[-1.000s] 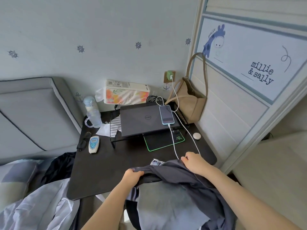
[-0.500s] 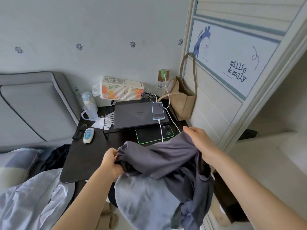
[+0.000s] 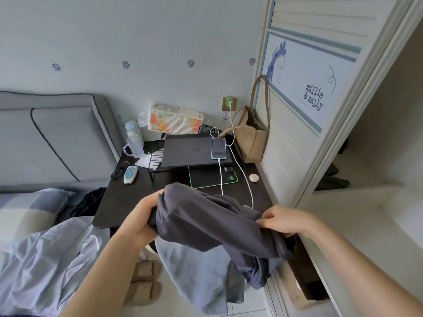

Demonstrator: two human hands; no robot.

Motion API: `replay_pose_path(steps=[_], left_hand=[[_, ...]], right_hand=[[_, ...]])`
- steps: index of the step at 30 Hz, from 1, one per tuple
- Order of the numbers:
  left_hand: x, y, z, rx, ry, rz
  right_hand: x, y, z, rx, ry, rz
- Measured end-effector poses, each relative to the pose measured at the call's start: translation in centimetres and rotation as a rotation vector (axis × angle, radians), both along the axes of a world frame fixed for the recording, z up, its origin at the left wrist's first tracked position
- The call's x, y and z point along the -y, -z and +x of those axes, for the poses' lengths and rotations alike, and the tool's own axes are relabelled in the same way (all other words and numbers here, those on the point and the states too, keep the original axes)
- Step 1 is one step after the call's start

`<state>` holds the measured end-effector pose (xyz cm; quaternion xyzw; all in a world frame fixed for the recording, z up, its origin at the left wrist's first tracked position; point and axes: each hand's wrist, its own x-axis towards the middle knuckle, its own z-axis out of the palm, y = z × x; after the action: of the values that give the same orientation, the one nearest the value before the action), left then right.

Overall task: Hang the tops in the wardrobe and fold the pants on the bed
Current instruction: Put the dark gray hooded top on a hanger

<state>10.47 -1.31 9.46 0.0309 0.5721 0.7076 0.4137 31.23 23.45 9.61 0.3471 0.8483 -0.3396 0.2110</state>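
Hands [image 3: 146, 216] and [image 3: 283, 221] both gripping dark grey garment [image 3: 206, 223], bunched and held in mid-air above black desk [image 3: 114, 202] beside open wardrobe [image 3: 377, 202], likely to spread it for hanging

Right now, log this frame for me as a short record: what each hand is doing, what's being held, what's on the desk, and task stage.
left hand: left hand grips one bunched end of the dark grey garment
right hand: right hand pinches its other end
garment: held in the air above the black desk, twisted, a lighter grey cloth hanging below
desk items: closed laptop on a stand, phone lying on it, charging
wardrobe: sliding door to the right, opening beside it
stage: nothing hung or folded yet
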Motion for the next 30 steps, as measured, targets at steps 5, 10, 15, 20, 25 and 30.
replay_pose_path(steps=[5,10,15,20,25,30], left_hand=[[0.0,-6.1,1.3,-0.298,0.143,0.193],[1.3,-11.5,2.1,-0.342,0.295,0.443],[2.9,-14.5,2.3,-0.367,0.266,0.562],[2.8,-14.6,0.7,-0.449,0.318,0.523],[2.4,-12.7,-1.7,-0.479,0.177,0.305],[2.7,-10.5,-3.7,-0.516,-0.034,-0.033]], right_hand=[[2.9,-1.9,-3.3,-0.368,0.058,0.079],[6.8,-3.8,-5.6,-0.323,-0.043,-0.344],[10.6,-4.5,-6.4,-0.364,0.077,-0.9],[11.6,-7.3,-6.9,-0.689,0.187,-1.135],[10.4,-11.3,-5.8,-1.058,0.384,-0.795],[6.3,-14.1,-2.4,-1.145,0.657,-0.363]])
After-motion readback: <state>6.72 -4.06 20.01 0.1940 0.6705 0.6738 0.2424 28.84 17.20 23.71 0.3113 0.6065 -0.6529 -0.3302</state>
